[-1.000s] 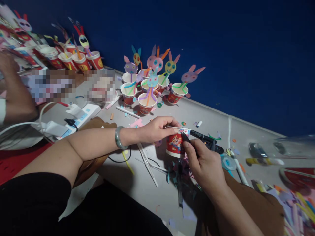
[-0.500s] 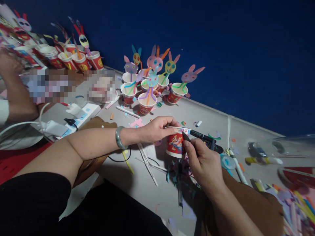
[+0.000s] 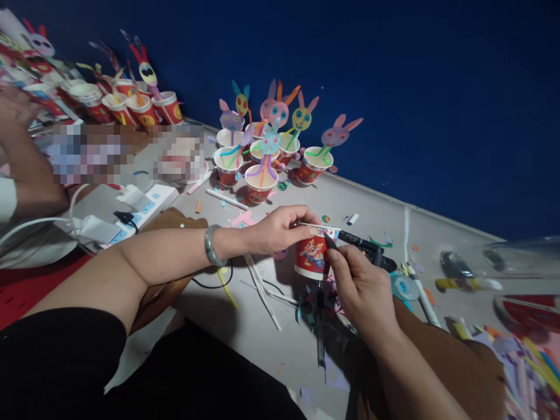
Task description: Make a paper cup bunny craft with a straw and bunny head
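The left grip (image 3: 282,228) pinches the rim of a red paper cup (image 3: 310,258) between thumb and fingers, while the right grip (image 3: 365,291), closed on a dark pointed tool (image 3: 331,243), holds its tip at that rim; this looks like work on the cup's edge, calling for a steady hold. A black marker (image 3: 353,238) just beyond the right grip and paper scraps (image 3: 308,304) to its left crowd the space, and rabbit-topped cups (image 3: 261,193) stand on the counter (image 3: 371,201) beyond the left grip.

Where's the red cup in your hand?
In the head view, the red cup is just right of and below centre, between the left hand and the right hand.
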Motion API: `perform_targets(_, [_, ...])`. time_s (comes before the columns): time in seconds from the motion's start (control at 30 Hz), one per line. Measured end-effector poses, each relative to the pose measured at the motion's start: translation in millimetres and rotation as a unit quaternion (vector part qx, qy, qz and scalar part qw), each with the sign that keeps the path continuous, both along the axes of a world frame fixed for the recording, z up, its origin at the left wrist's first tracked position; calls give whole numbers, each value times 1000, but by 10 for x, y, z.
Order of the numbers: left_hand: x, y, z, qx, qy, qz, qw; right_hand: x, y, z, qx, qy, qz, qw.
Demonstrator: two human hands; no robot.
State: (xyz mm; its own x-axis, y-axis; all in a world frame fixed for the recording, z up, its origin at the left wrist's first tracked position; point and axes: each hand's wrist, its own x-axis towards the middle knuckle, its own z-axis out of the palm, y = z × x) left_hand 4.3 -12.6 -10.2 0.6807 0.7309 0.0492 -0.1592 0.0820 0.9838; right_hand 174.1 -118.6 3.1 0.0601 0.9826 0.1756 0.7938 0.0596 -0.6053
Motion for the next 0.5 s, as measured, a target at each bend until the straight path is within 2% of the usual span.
perform_targets(0.13, [-3,0,2,13,9,2,1000,1,10,8,-4,21,4,1000])
perform_targets(0.37, [-31,-38,-16,91,52,37,994,-10,8,6,-21,60,4,998])
perform_targets(0.5, [-18,-63,-14,111,36,47,992,-29,3,22,-31,73,6,997])
